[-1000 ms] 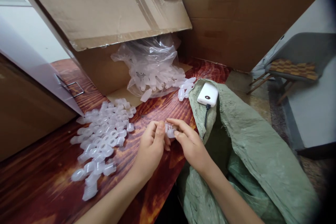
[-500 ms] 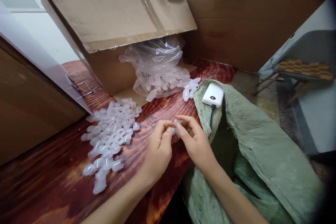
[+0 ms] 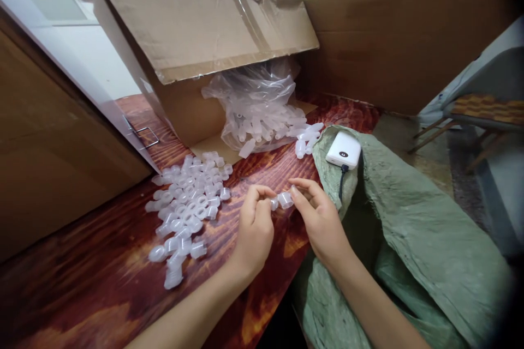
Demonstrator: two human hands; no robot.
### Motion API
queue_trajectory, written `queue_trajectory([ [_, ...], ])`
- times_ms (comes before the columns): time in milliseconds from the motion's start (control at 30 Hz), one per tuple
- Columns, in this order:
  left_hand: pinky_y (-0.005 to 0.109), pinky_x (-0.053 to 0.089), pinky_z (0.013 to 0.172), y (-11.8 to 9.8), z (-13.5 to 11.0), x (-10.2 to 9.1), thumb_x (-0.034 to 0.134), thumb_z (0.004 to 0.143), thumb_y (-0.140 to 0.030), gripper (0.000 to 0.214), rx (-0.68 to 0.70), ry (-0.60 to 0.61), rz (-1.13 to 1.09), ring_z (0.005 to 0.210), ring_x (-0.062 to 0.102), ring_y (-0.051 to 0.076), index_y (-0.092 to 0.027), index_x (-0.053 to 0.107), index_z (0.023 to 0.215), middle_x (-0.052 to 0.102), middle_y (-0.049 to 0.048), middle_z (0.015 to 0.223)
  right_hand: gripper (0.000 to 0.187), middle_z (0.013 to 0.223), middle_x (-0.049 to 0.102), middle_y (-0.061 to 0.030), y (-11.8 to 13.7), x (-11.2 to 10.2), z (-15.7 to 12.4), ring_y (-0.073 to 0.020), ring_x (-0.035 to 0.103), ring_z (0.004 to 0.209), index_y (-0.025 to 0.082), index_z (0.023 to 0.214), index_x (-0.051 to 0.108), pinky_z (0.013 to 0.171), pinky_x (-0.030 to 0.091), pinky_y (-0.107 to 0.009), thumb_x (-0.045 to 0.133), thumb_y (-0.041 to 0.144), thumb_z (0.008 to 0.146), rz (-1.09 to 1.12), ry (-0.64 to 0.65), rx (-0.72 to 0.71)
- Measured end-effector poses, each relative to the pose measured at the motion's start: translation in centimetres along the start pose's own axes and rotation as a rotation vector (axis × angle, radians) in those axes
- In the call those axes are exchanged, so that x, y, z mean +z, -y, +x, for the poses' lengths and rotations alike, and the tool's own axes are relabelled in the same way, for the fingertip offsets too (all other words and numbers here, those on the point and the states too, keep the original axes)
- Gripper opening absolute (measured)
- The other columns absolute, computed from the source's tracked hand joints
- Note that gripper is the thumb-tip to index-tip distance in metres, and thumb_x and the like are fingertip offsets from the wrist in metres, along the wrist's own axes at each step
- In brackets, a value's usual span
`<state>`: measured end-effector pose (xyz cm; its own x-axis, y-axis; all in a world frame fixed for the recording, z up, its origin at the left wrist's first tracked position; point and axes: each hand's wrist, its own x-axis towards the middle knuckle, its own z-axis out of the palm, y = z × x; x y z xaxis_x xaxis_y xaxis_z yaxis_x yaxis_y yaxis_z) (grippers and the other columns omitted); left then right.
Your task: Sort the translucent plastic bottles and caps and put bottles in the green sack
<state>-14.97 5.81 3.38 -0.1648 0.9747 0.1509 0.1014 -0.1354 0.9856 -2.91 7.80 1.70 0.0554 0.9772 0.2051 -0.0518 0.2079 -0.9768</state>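
Observation:
My left hand (image 3: pixel 254 223) and my right hand (image 3: pixel 318 217) meet over the dark red wooden table (image 3: pixel 82 289). Both pinch a small translucent plastic piece (image 3: pixel 281 200) between thumb and fingertips, fingers curled. A pile of the same translucent plastic caps (image 3: pixel 188 204) lies on the table to the left of my left hand. Beyond my hands a clear plastic bag (image 3: pixel 257 103) of more such parts spills from an open cardboard box (image 3: pixel 196 27) lying on its side.
A white power bank (image 3: pixel 343 150) with a black cable rests on a green woven sack (image 3: pixel 409 218) hanging off the table's right edge. A second cardboard sheet (image 3: pixel 393 38) stands behind. A wooden cabinet (image 3: pixel 49 136) is at left, a chair (image 3: pixel 475 109) at right.
The view has shifted, so everything sits further right in the picture. My hands stay together on the small plastic piece, fingers turning slightly around it.

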Motion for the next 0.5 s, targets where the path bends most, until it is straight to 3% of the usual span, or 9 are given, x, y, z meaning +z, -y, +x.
queue_trajectory([
  [233,0.025,0.043,0.067,0.33,0.5,0.18,0.041,0.09,-0.021,0.013,0.006,0.076,-0.057,0.073,0.052,0.013,-0.019,0.054,0.091,0.056,-0.0016,0.081,0.025,0.119,0.063,-0.0031,-0.87,-0.81,-0.37,-0.0164,0.058,0.111,0.03,0.118,0.059,0.099,0.043,-0.034,0.058,0.035,0.093,0.062,0.078,-0.094],
  [500,0.03,0.047,0.083,0.51,0.34,0.41,0.049,0.094,-0.027,0.021,0.124,0.272,0.021,0.092,0.061,0.017,-0.019,0.06,0.11,0.065,0.0039,0.106,0.026,0.125,0.063,-0.0036,-0.97,-0.92,-0.42,-0.0188,0.058,0.117,0.031,0.12,0.06,0.101,0.045,-0.037,0.057,0.035,0.094,0.106,0.11,-0.062],
])
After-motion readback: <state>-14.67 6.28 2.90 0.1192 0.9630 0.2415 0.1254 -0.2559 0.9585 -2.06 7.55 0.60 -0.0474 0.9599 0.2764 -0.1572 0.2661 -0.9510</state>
